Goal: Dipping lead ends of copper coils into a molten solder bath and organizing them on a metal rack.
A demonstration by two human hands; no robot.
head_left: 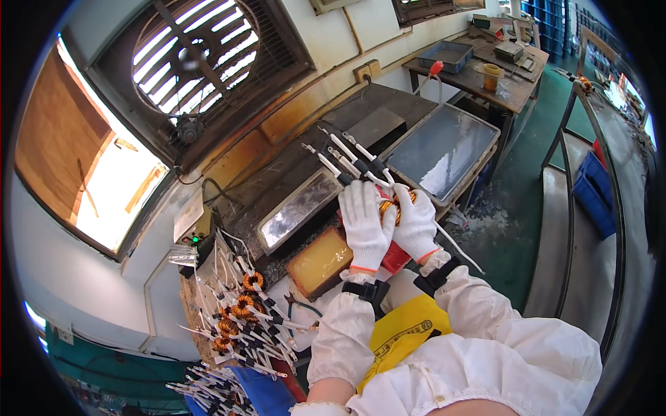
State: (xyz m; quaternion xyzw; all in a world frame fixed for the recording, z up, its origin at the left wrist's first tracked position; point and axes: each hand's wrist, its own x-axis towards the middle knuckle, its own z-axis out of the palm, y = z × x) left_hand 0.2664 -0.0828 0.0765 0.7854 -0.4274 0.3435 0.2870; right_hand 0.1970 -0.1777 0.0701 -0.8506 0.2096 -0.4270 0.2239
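My right hand (415, 225), in a white knitted glove, is closed round a copper-wound toroidal coil (390, 210). A white lead (459, 248) trails to the right from beneath that hand. Beside it my left hand (362, 220), gloved alike, lies flat with its fingers stretched out and the thumb near the coil. What its palm rests on is hidden. Just past my fingertips, several white-sleeved leads (341, 147) with metal lugs and black sleeves point away. A red object (395, 258) shows partly under my hands.
Left of my hands are a shiny molten-metal tray (300, 211) and a yellowish block-like pan (320, 262). Pliers (300, 303) lie near a heap of coils (243, 305). A blue bin (260, 392) of leads stands below. A grey-topped tray (444, 149) sits at right.
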